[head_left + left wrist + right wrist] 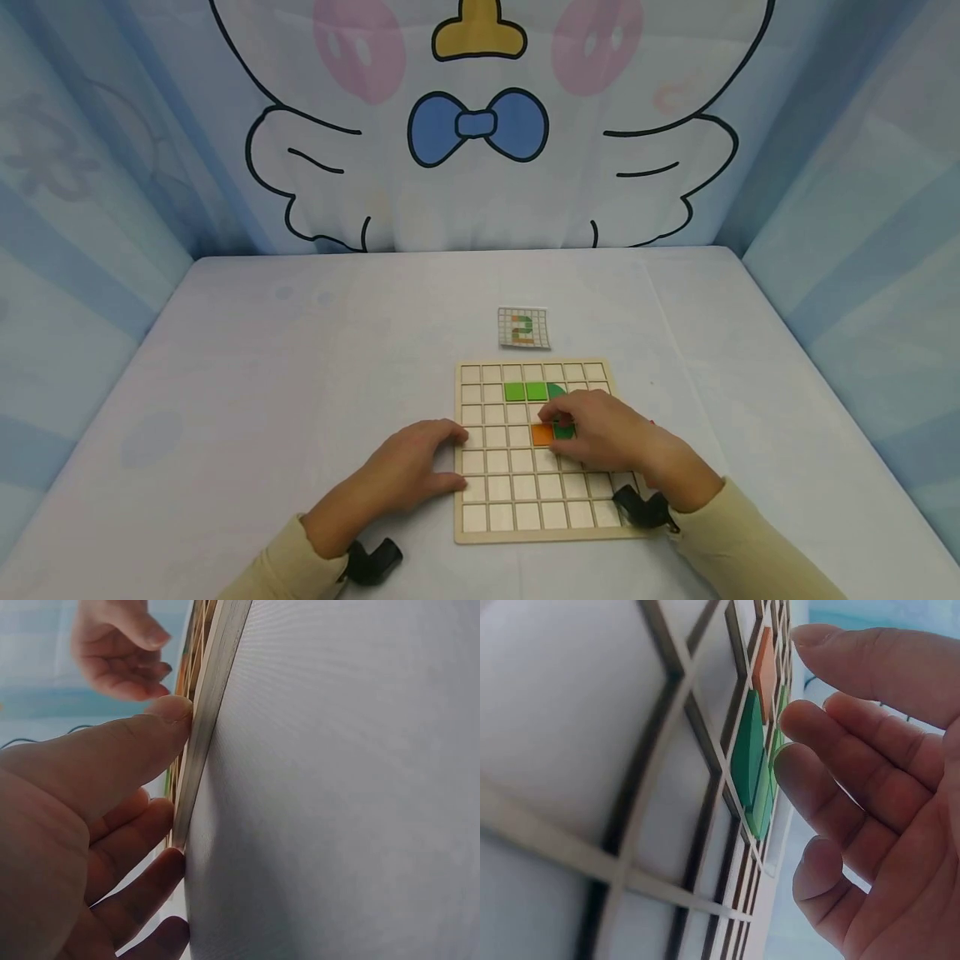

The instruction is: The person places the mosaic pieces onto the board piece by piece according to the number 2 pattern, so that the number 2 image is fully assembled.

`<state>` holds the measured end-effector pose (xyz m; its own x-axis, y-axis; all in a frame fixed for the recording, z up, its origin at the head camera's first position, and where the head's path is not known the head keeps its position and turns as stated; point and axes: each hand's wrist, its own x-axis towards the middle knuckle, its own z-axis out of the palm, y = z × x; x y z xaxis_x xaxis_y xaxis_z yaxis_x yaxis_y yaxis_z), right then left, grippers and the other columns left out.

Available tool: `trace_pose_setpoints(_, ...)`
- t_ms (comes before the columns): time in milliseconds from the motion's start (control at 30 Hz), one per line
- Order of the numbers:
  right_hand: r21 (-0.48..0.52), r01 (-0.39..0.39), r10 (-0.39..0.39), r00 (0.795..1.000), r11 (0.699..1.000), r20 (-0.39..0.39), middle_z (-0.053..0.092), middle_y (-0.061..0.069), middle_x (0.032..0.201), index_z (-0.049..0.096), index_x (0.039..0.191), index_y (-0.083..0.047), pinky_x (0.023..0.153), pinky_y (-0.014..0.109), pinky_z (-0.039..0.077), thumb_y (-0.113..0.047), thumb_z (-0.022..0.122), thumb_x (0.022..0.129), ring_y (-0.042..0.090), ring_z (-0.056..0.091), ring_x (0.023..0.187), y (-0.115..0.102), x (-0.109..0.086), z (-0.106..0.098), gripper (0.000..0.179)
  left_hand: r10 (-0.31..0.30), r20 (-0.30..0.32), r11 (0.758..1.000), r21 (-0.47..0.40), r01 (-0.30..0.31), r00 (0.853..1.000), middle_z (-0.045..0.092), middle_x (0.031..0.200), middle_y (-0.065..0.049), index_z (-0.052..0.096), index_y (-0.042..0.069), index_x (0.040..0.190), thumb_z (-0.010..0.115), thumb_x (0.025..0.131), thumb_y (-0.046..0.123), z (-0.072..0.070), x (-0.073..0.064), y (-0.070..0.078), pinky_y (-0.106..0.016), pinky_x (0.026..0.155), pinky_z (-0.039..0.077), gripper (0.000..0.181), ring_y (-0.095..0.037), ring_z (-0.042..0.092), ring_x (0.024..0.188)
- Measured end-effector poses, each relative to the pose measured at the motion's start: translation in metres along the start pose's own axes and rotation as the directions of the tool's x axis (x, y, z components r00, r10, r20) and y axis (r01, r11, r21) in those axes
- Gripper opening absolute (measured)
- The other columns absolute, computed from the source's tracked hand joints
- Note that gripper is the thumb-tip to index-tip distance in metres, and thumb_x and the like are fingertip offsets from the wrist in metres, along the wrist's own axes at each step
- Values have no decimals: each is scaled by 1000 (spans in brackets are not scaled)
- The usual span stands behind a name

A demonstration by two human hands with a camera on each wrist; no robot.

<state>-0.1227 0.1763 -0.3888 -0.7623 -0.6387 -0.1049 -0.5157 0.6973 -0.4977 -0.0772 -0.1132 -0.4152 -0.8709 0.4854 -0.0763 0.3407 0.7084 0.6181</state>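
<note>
A wooden grid board (495, 521) lies on the table. My left hand (408, 462) touches its left edge with thumb and fingertips; the left wrist view shows the thumb against the board's rim (206, 727). My right hand (607, 429) hovers over the middle, beside an orange square tile (541, 435) and a dark green tile (564, 432). In the right wrist view its fingers (832, 742) are loosely bent, with nothing visible between them and the thumb. Two light green square tiles (525, 392) and a dark green rounded tile (556, 389) sit in an upper row. The right hand hides some cells.
Behind the board lies a small pattern card (524, 327) showing a figure 2 on a grid. A white cloth covers the table (300, 358). Printed curtains (480, 200) stand behind and at both sides. Each wrist bears a black camera (375, 562).
</note>
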Motion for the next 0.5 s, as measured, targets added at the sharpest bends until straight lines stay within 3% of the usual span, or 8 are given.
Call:
trace_pose_setpoints(233, 99, -67, 70, 997, 993, -26, 66, -3, 107, 67, 120, -9, 81, 38, 52, -18, 75, 89, 17, 59, 96, 7, -10, -11, 33, 2, -2, 1000, -1, -2, 1000, 65, 119, -5, 63, 5, 121, 85, 81, 21, 0, 0, -1, -48, 102, 46, 48, -30, 58, 120)
trace_pose_setpoints(500, 143, -175, 187, 979, 974, -78, 65, 9, 125, 62, 132, -9, 91, 53, 52, -23, 76, 90, 33, 59, 108, 18, -33, -31, 47, 2, -1, 1000, 8, -2, 1000, 65, 120, -6, 63, 6, 122, 85, 82, 21, 0, 0, 0, -48, 103, 45, 49, -30, 57, 121)
